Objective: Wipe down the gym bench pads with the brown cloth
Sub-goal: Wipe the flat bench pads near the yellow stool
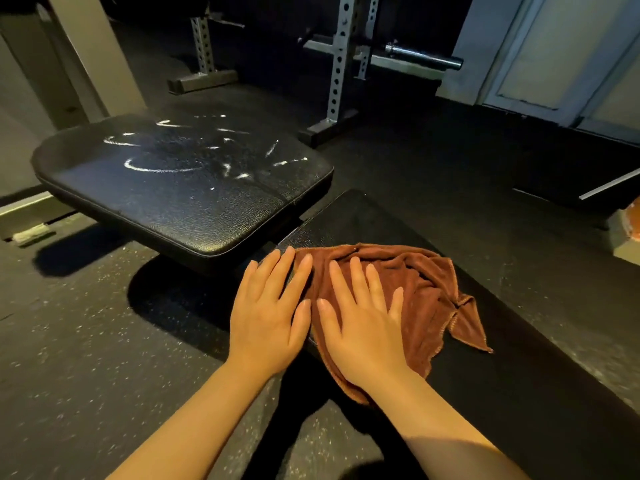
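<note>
Head view shows the brown cloth [412,292] lying crumpled on the long back pad [512,344]; the right hand [363,327] lies flat on it, fingers straight and spread, gripping nothing; the left hand [268,317] rests flat at the pad's edge, fingertips touching the cloth; the seat pad [194,202] beyond bears white streaks [162,168].
</note>
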`<state>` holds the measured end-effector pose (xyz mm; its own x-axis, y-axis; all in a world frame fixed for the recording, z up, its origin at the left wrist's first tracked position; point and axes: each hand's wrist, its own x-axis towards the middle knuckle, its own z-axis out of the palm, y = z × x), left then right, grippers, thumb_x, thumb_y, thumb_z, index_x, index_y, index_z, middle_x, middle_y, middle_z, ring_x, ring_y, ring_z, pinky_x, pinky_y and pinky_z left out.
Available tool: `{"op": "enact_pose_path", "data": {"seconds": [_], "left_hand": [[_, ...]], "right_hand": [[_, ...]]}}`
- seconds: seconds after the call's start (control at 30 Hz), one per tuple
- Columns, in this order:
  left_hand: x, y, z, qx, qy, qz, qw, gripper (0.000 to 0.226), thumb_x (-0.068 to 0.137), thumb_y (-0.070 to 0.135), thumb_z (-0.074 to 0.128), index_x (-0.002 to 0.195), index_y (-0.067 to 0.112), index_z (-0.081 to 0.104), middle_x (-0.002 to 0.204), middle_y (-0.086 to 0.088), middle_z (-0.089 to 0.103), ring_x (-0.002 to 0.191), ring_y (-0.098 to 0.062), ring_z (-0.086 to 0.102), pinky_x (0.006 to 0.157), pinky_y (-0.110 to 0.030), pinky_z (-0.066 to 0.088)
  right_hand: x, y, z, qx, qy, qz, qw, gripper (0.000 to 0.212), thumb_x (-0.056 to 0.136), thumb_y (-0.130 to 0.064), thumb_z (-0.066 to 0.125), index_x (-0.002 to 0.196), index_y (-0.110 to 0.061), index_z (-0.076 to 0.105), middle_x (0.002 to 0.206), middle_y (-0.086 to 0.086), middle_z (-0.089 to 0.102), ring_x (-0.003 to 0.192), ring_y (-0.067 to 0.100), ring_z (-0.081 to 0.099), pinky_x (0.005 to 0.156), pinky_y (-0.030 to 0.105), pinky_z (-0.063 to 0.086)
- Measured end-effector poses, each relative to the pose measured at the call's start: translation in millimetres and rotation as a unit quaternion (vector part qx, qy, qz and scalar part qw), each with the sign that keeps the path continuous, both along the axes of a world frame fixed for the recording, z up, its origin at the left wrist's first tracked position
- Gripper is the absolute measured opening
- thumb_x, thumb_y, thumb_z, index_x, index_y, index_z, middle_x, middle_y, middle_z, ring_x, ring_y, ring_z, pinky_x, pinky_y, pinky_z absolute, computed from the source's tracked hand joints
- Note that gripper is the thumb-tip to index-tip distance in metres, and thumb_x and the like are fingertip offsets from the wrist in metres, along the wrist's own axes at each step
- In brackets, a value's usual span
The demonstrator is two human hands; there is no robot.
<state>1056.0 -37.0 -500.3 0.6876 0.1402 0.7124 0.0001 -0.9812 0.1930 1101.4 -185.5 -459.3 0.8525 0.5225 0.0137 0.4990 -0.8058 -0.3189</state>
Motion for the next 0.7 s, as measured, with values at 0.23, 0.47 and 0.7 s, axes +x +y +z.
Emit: {"op": "enact_pose_path", "data": {"seconds": [0.23, 0.47, 0.7], "left_hand": [[7, -1, -7, -0.049, -0.071, -0.035, 0.996, 0.051, 0.106, 0.037, 0.026, 0.139, 0.009, 0.052, 0.145, -0.009, 0.048, 0.136, -0.029, 0.043, 0.12, -0.038, 0.02], [13, 13, -8, 0.055, -0.084, -0.049, 0.994, 0.051, 0.105, 0.035, 0.023, 0.133, 0.012, 0.06, 0.136, -0.007, 0.059, 0.126, -0.026, 0.052, 0.102, -0.047, 0.04], [9, 15, -4, 0.077, -0.048, -0.034, 0.995, 0.053, 0.105, 0.034, 0.024, 0.128, 0.011, 0.066, 0.135, -0.008, 0.062, 0.126, -0.025, 0.051, 0.103, -0.045, 0.038]], "right_hand": [[37, 48, 13, 0.008, 0.039, -0.059, 0.997, 0.06, 0.101, -0.059, 0.015, 0.155, -0.044, -0.006, 0.165, -0.004, -0.016, 0.15, 0.024, -0.021, 0.114, 0.065, -0.015], [128, 61, 23, 0.029, 0.057, -0.129, 0.99, 0.063, 0.101, -0.06, 0.015, 0.158, -0.037, 0.002, 0.167, 0.0, -0.008, 0.152, 0.025, -0.012, 0.116, 0.064, -0.012], [146, 20, 8, 0.02, 0.057, -0.18, 0.982, 0.061, 0.101, -0.06, 0.011, 0.157, -0.037, 0.003, 0.167, -0.003, -0.003, 0.153, 0.023, -0.007, 0.119, 0.058, -0.01]]}}
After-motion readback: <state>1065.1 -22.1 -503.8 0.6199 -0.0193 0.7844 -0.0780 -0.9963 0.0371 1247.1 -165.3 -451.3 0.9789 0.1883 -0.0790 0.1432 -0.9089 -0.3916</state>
